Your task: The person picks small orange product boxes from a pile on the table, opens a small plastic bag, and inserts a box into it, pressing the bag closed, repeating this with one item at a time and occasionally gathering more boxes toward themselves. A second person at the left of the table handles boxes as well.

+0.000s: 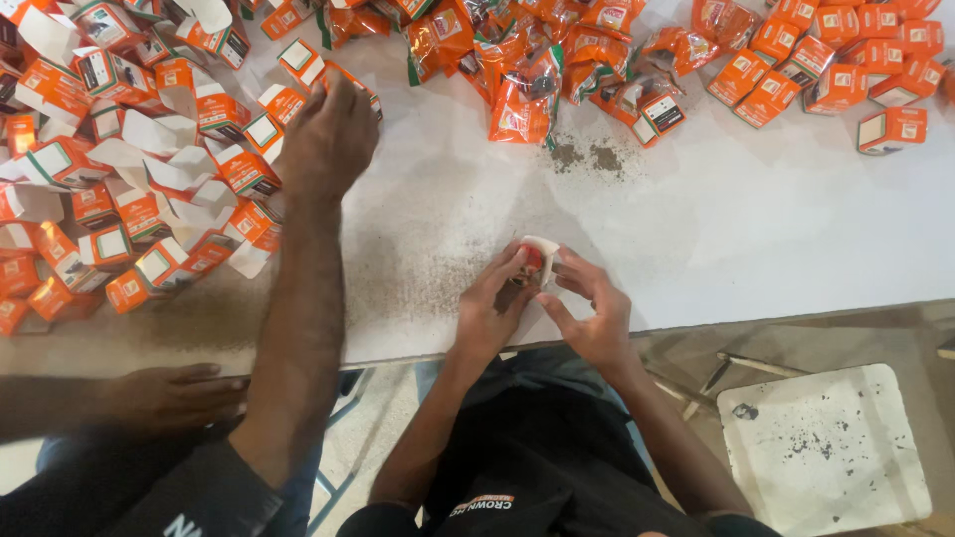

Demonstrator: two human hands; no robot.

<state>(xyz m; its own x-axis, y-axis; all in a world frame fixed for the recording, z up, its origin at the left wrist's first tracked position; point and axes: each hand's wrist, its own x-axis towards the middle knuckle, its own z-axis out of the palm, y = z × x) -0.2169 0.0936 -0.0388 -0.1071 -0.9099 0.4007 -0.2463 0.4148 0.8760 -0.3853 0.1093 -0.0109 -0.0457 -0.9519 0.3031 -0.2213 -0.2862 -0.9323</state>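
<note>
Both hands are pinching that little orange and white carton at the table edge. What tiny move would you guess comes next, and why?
Probably folding the open white flap down. The left hand and right hand both grip the small carton, whose white flap stands up at the top with something dark and red showing inside. A co-worker's hand reaches into the pile of open cartons nearby.
</note>
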